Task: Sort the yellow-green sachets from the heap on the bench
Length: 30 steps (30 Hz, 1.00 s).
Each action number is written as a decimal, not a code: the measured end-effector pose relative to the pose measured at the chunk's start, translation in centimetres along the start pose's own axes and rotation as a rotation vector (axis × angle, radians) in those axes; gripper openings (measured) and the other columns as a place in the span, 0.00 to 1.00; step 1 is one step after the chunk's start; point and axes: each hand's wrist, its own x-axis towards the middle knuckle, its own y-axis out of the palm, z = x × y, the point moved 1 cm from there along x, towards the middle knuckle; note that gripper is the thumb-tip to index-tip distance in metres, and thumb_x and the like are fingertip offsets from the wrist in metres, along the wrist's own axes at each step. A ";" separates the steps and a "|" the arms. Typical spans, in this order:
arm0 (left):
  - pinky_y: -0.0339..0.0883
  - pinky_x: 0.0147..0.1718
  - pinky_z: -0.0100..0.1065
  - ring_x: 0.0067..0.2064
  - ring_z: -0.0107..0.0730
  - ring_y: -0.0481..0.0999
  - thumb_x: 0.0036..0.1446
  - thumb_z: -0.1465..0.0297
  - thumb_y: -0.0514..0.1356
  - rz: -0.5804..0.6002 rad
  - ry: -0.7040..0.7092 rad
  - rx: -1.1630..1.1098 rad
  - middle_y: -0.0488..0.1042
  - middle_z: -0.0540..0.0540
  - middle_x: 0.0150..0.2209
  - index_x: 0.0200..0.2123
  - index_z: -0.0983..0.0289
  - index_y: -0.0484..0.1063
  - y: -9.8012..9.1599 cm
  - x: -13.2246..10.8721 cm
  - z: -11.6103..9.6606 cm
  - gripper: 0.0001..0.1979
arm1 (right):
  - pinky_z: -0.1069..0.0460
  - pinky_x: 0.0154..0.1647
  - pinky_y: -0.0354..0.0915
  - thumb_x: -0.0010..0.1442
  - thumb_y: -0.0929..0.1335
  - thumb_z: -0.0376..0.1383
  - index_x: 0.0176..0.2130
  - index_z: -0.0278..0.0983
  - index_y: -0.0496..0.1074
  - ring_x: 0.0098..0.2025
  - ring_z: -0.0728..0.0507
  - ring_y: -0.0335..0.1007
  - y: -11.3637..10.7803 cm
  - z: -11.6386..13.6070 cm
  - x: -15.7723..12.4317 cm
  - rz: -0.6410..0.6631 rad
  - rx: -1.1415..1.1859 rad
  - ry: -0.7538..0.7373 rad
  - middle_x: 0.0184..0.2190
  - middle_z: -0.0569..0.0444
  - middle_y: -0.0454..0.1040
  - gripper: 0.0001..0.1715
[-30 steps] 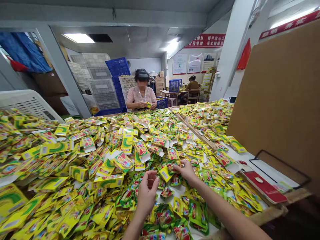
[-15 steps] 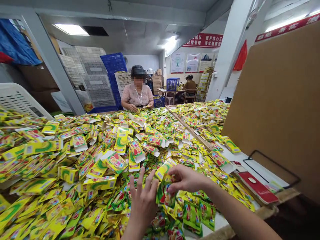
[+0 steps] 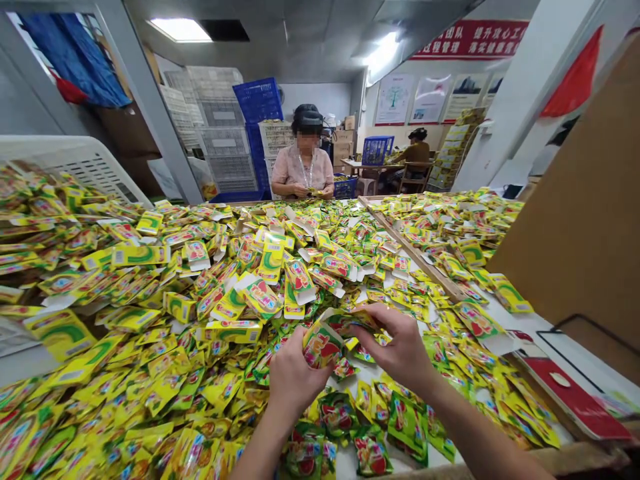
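My left hand (image 3: 297,373) is closed around a small yellow-and-green carton (image 3: 321,345) with a red fruit print, tilted over the middle of the table. My right hand (image 3: 400,347) pinches a shiny candy sachet (image 3: 364,321) against the carton's upper right end. How far the sachet sits inside the carton is hidden by the fingers. Below my hands lie several loose green sachets (image 3: 407,423) with red fruit prints. A heap of yellow cartons (image 3: 260,297), many with white flaps raised, spreads just beyond my hands.
Yellow sachets (image 3: 150,407) cover the left front. A wooden strip (image 3: 415,253) divides the table. On the right are a red flat box (image 3: 570,393), a black wire frame (image 3: 575,347) and a tall cardboard sheet (image 3: 575,220). A person (image 3: 303,160) sits opposite, another farther back.
My left hand, spread open before, has closed around a carton. My right hand has brought a sachet to the carton's end. The camera view has shifted left and down.
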 end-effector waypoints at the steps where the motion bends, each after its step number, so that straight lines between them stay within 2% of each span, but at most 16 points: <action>1: 0.62 0.25 0.31 0.29 0.38 0.76 0.46 0.54 0.62 -0.009 0.003 0.016 0.75 0.50 0.26 0.32 0.59 0.65 0.0 0.0 0.0 0.17 | 0.54 0.27 0.62 0.53 0.68 0.35 0.33 0.35 0.74 0.26 0.48 0.66 -0.3 0.3 0.3 0.064 -0.051 0.004 0.25 0.54 0.74 0.06; 4: 0.64 0.26 0.32 0.30 0.40 0.77 0.46 0.53 0.61 -0.029 0.110 0.055 0.75 0.51 0.27 0.32 0.60 0.65 0.0 -0.1 0.1 0.17 | 0.56 0.23 0.56 0.54 0.66 0.34 0.28 0.35 0.73 0.23 0.51 0.60 -1.1 0.9 0.9 0.284 -0.123 0.059 0.20 0.58 0.69 0.07; 6: 0.65 0.27 0.32 0.31 0.40 0.77 0.47 0.54 0.61 -0.040 0.206 0.072 0.75 0.52 0.28 0.32 0.60 0.66 0.2 -0.2 0.1 0.17 | 0.56 0.22 0.54 0.54 0.66 0.35 0.25 0.35 0.72 0.23 0.51 0.58 -1.1 0.9 1.1 0.386 -0.114 0.096 0.19 0.59 0.67 0.09; 8: 0.66 0.28 0.33 0.31 0.40 0.77 0.47 0.55 0.61 -0.054 0.239 0.080 0.76 0.53 0.29 0.34 0.61 0.66 0.3 -0.2 0.1 0.17 | 0.56 0.24 0.56 0.55 0.66 0.36 0.26 0.35 0.72 0.24 0.51 0.59 -0.8 0.8 1.4 0.437 -0.058 0.124 0.20 0.58 0.68 0.09; 12: 0.65 0.26 0.33 0.30 0.41 0.77 0.45 0.56 0.62 -0.033 0.192 0.066 0.75 0.53 0.27 0.34 0.61 0.66 0.3 -0.3 -0.1 0.17 | 0.53 0.32 0.65 0.53 0.67 0.39 0.31 0.35 0.74 0.31 0.47 0.69 0.1 0.0 1.8 0.453 0.199 0.210 0.29 0.53 0.74 0.09; 15: 0.65 0.26 0.32 0.29 0.38 0.76 0.47 0.54 0.61 0.024 0.160 -0.025 0.75 0.51 0.26 0.33 0.60 0.65 0.1 -0.3 -0.3 0.17 | 0.51 0.29 0.69 0.48 0.70 0.42 0.35 0.35 0.74 0.28 0.47 0.71 1.1 -0.7 1.7 0.347 0.357 0.378 0.29 0.52 0.75 0.15; 17: 0.64 0.26 0.32 0.28 0.37 0.76 0.47 0.53 0.60 0.056 0.131 -0.065 0.74 0.51 0.26 0.32 0.60 0.65 0.1 -0.4 -0.4 0.17 | 0.51 0.29 0.69 0.48 0.70 0.41 0.37 0.36 0.73 0.28 0.46 0.72 1.8 -1.1 1.3 0.247 0.333 0.380 0.29 0.52 0.76 0.16; 20: 0.63 0.25 0.32 0.27 0.36 0.75 0.45 0.54 0.61 0.091 0.070 -0.092 0.74 0.50 0.25 0.31 0.60 0.64 0.3 -0.3 -0.4 0.17 | 0.50 0.31 0.69 0.50 0.69 0.38 0.39 0.37 0.73 0.30 0.45 0.73 2.7 -1.1 0.6 0.158 0.198 0.270 0.29 0.52 0.77 0.14; 23: 0.63 0.27 0.32 0.28 0.36 0.75 0.44 0.55 0.62 0.067 0.016 -0.136 0.74 0.50 0.26 0.30 0.60 0.64 0.5 -0.3 -0.6 0.17 | 0.50 0.32 0.69 0.52 0.69 0.38 0.40 0.38 0.73 0.30 0.45 0.72 2.8 -1.0 0.3 0.098 0.129 0.208 0.29 0.52 0.77 0.13; 27: 0.64 0.27 0.33 0.29 0.38 0.75 0.44 0.53 0.62 0.028 0.012 -0.136 0.75 0.51 0.27 0.31 0.60 0.65 0.6 -0.4 -0.7 0.19 | 0.45 0.38 0.65 0.53 0.71 0.39 0.28 0.40 0.74 0.35 0.42 0.71 2.5 -0.9 0.2 -0.149 -0.046 0.008 0.28 0.52 0.76 0.05; 30: 0.64 0.27 0.33 0.28 0.38 0.75 0.43 0.53 0.62 0.034 0.011 -0.105 0.74 0.51 0.26 0.29 0.60 0.65 0.5 -0.4 -0.6 0.18 | 0.41 0.46 0.59 0.55 0.70 0.38 0.28 0.42 0.75 0.43 0.38 0.70 2.5 -0.9 -0.3 -0.216 -0.214 -0.157 0.26 0.55 0.78 0.05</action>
